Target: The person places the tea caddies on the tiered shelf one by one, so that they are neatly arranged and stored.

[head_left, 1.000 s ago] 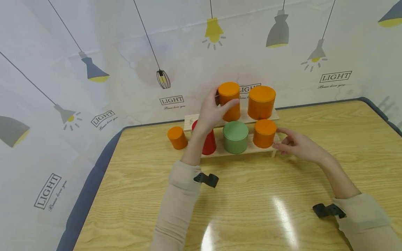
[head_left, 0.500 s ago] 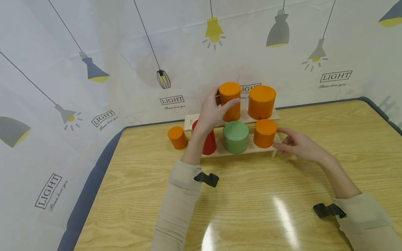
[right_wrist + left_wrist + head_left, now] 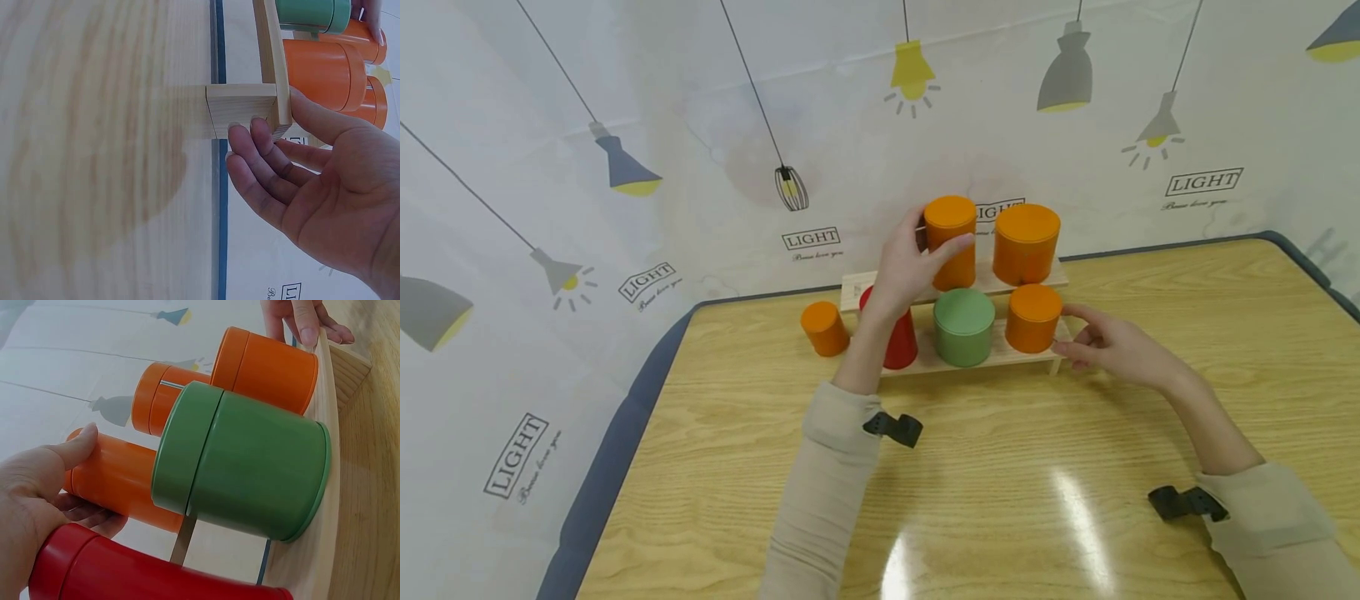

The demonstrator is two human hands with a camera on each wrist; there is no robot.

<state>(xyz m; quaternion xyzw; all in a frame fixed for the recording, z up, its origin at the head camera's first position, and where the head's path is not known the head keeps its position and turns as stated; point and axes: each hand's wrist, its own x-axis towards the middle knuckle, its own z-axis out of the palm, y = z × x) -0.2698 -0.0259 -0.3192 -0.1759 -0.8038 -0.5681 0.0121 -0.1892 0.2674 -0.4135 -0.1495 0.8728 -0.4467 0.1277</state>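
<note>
My left hand (image 3: 901,265) holds a tall orange canister (image 3: 951,215) on the upper tier of a two-tier wooden rack (image 3: 857,292), thumb in front and fingers behind. My right hand (image 3: 1112,354) grips the right end of the rack's lower tier, its thumb at the board's edge (image 3: 282,115) in the right wrist view and its fingers curled by the leg. A wide orange canister (image 3: 1026,246) shares the upper tier. Below stand a red canister (image 3: 900,343), partly hidden by my left wrist, a green canister (image 3: 964,331) and a shorter orange canister (image 3: 1033,321).
A small orange canister (image 3: 825,331) stands on the wooden table (image 3: 1000,467), left of the rack. Close behind the rack rises a white wall covering (image 3: 700,167) printed with hanging lamps. A dark blue edge (image 3: 617,450) borders the table.
</note>
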